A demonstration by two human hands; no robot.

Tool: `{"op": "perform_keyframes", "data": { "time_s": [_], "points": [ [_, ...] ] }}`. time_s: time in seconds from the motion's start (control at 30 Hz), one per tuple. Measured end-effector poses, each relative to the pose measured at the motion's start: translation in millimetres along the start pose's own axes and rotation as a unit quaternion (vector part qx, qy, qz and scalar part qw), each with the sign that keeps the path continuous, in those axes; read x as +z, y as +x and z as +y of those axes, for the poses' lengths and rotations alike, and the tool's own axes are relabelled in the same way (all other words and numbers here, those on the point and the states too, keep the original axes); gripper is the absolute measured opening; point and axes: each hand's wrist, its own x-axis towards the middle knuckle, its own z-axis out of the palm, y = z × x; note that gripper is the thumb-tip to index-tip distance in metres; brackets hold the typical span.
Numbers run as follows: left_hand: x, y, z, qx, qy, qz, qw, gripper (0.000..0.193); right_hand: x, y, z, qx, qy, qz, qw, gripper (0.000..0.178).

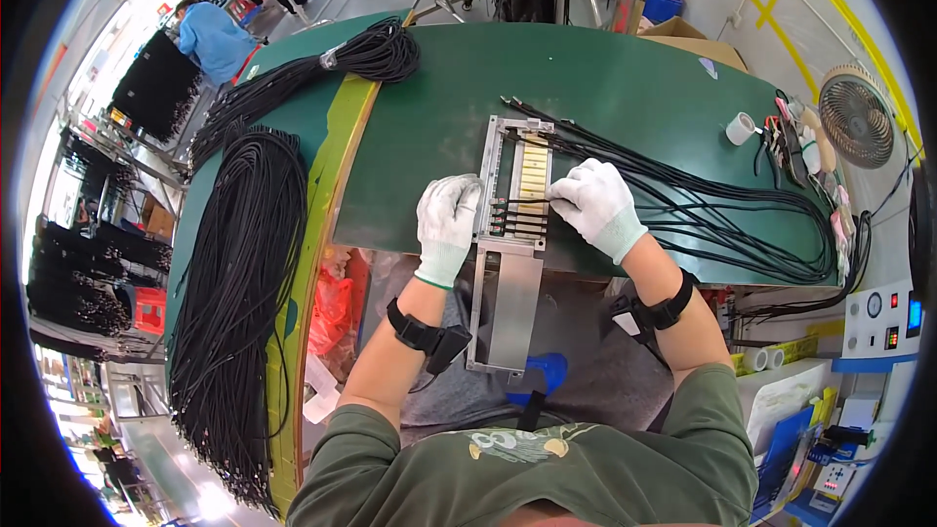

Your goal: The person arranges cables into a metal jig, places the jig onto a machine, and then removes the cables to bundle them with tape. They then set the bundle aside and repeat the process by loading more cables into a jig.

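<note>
A long silver metal fixture lies at the front edge of the green table and juts out over my lap. Its upper part has a row of yellowish slots, with several short black cable ends lying across the lower ones. From the right, my right hand, in a white glove, pinches a thin black cable that crosses the slots. My left hand, also gloved, has its fingers closed against the fixture's left rail. What those fingers hold is hidden.
Black cables loop over the right of the green table. Thick black cable bundles lie left of a yellow-green strip. Pliers, a white tape roll and a fan are at right. A person in blue works far left.
</note>
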Motion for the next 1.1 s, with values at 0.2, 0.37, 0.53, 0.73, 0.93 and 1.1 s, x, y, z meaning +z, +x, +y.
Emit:
{"op": "perform_keyframes", "data": {
  "time_s": [0.2, 0.37, 0.53, 0.73, 0.93, 1.1],
  "points": [
    [-2, 1, -2, 0.006, -0.042, -0.026, 0.999, 0.021, 0, 1, -4, 0.0, -0.008, -0.025, 1.0, 0.01],
    [4, 6, 35, 0.174, 0.065, -0.078, 0.979, 0.027, 12, 0, 4, 0.011, 0.014, -0.025, 1.0, 0.011],
    [4, 6, 31, 0.186, 0.141, -0.134, 0.963, 0.031, 7, 22, 28, 0.06, -0.057, 0.148, 0.985, 0.014],
    [10, 2, 20, 0.184, 0.118, -0.114, 0.969, 0.027, 15, 21, 53, 0.131, -0.103, 0.047, 0.985, 0.016],
    [11, 2, 20, 0.197, 0.086, -0.095, 0.972, 0.026, 13, 26, 42, 0.131, -0.111, 0.066, 0.983, 0.014],
    [11, 2, 20, 0.19, 0.092, -0.105, 0.972, 0.027, 17, 25, 40, 0.149, -0.124, 0.025, 0.981, 0.013]
  ]
}}
